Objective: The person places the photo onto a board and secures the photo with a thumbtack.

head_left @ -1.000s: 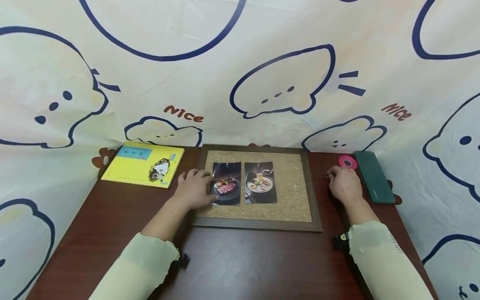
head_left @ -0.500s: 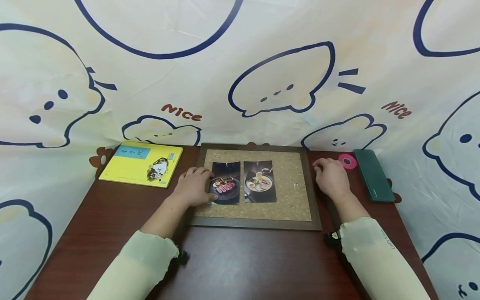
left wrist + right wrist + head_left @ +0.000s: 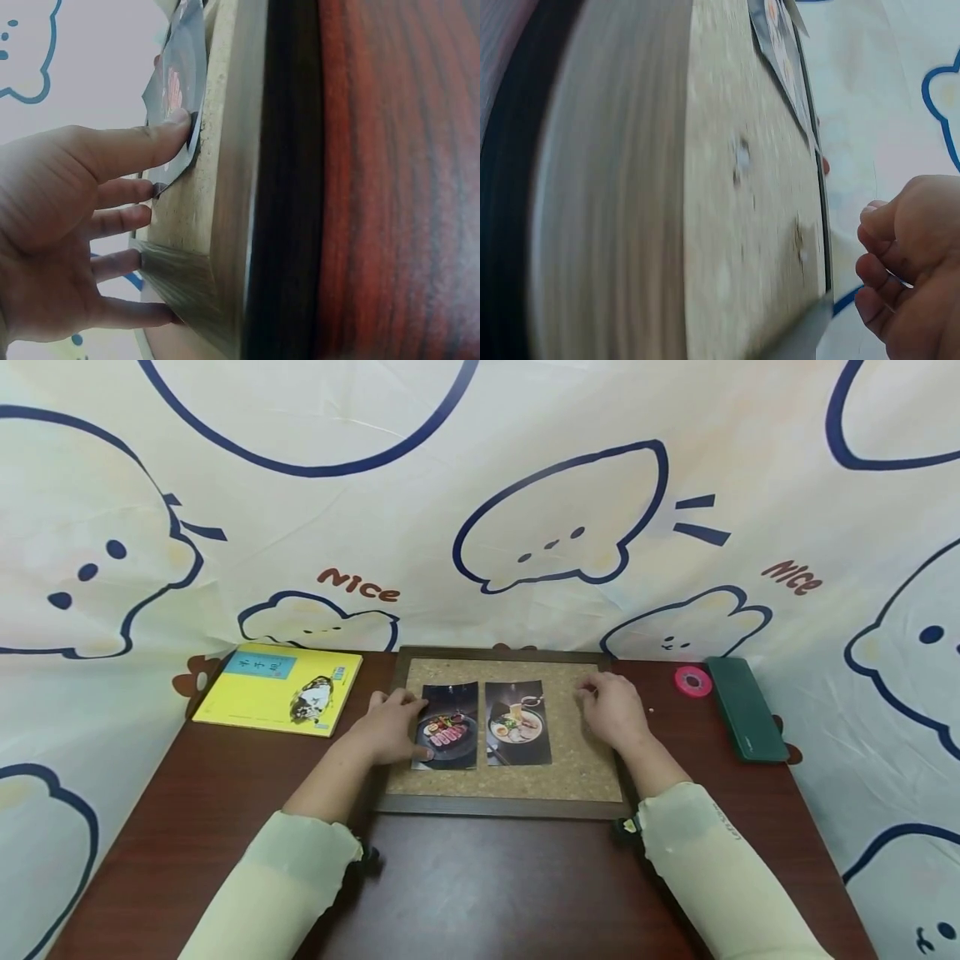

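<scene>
A cork board [image 3: 585,768] in a dark wooden frame [image 3: 502,806] lies flat on the table. Two food photos rest on it side by side: the left photo [image 3: 450,727] and the right photo [image 3: 517,722]. My left hand [image 3: 393,727] lies on the left photo's edge with straight fingers. In the left wrist view its thumb [image 3: 142,142] presses the photo [image 3: 184,82] onto the cork. My right hand [image 3: 611,706] hovers over the bare cork right of the photos. Its fingers [image 3: 881,247] are curled, and whether they pinch anything is hidden.
A yellow book [image 3: 277,689] lies left of the board. A pink round roll [image 3: 692,681] and a dark green case [image 3: 746,710] sit at the right, with a tiny pale speck [image 3: 651,710] on the table [image 3: 487,893]. A cartoon-printed cloth hangs behind.
My right hand has moved left, from beside the pink roll to above the right part of the cork board. My left hand has stayed on the left photo.
</scene>
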{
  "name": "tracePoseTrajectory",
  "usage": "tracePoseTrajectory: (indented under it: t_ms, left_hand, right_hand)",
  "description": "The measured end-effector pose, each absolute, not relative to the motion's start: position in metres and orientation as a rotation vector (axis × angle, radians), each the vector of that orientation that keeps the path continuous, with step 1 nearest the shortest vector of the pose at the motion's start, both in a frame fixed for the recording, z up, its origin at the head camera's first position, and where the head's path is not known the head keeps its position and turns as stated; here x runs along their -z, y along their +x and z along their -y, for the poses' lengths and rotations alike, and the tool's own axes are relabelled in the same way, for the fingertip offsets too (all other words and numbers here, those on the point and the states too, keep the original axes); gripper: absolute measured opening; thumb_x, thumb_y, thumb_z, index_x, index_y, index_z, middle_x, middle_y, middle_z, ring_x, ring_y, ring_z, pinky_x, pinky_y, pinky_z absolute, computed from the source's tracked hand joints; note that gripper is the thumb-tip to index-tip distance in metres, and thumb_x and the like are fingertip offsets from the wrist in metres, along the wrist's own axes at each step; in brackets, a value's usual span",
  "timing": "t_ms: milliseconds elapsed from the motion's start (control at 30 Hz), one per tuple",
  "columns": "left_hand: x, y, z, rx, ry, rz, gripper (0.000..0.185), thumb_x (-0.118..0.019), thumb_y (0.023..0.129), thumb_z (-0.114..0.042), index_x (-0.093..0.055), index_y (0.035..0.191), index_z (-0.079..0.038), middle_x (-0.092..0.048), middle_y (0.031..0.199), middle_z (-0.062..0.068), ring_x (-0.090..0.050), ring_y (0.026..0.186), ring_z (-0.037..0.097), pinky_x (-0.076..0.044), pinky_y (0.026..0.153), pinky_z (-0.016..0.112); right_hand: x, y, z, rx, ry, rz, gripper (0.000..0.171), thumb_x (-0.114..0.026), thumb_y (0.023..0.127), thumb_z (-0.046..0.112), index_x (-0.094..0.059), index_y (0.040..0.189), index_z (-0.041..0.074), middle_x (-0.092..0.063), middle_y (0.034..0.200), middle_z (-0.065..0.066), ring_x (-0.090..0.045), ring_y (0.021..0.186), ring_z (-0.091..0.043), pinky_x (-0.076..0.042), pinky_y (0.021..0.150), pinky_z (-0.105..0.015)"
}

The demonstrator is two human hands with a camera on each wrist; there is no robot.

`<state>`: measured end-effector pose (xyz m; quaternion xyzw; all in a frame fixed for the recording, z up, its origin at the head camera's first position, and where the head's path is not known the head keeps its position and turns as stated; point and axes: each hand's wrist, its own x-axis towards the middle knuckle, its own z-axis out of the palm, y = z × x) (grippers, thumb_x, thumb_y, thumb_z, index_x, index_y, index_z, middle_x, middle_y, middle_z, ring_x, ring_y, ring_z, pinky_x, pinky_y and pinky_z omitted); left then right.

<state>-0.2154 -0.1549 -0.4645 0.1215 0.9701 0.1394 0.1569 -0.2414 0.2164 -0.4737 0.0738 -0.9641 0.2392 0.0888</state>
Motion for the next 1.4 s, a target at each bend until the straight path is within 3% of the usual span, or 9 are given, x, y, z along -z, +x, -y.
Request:
tracePoseTrajectory:
  t_ms: [267,767,1100,1400]
  left_hand:
    - [0.464,-0.217,0.157,-0.417,0.33,-2.756,0.103,-0.082,0.064,-0.06,-0.04,0.148,-0.017,-0.033,0.147,0.009,-0.024,0.121,0.034,-0.048,0.085,0.052]
    - [0.466,-0.216,0.154,-0.471,0.305,-2.776,0.107,-0.087,0.058,-0.057,-0.043,0.146,-0.016,-0.035,0.147,0.009,-0.027,0.117,0.034,-0.049,0.084,0.052]
    - [0.467,-0.218,0.154,-0.47,0.303,-2.78,0.106,-0.087,0.055,-0.058,-0.045,0.144,-0.017,-0.038,0.143,0.009,-0.027,0.111,0.032,-0.049,0.079,0.048]
    - [0.466,-0.22,0.151,-0.479,0.309,-2.783,0.105,-0.088,0.055,-0.058,-0.047,0.142,-0.015,-0.04,0.14,0.009,-0.028,0.11,0.031,-0.047,0.08,0.047]
  right_hand:
    - [0.471,-0.246,-0.181,-0.77,0.233,2.91,0.015,-0.058,0.095,0.019,-0.071,0.103,0.015,-0.069,0.097,-0.003,-0.061,0.097,-0.025,-0.046,0.087,-0.043]
    - [0.469,-0.259,-0.129,-0.932,0.312,3.004,0.018,-0.056,0.098,0.022,-0.068,0.109,0.017,-0.066,0.095,0.003,-0.059,0.077,-0.015,-0.048,0.067,-0.033]
    - [0.467,-0.266,-0.096,-0.931,0.435,3.024,0.019,-0.057,0.098,0.025,-0.067,0.113,0.018,-0.065,0.103,0.006,-0.058,0.089,-0.011,-0.049,0.082,-0.033]
    - [0.464,-0.27,-0.074,-0.929,0.517,2.991,0.016,-0.059,0.097,0.023,-0.068,0.108,0.018,-0.066,0.104,0.004,-0.06,0.093,-0.011,-0.05,0.083,-0.034]
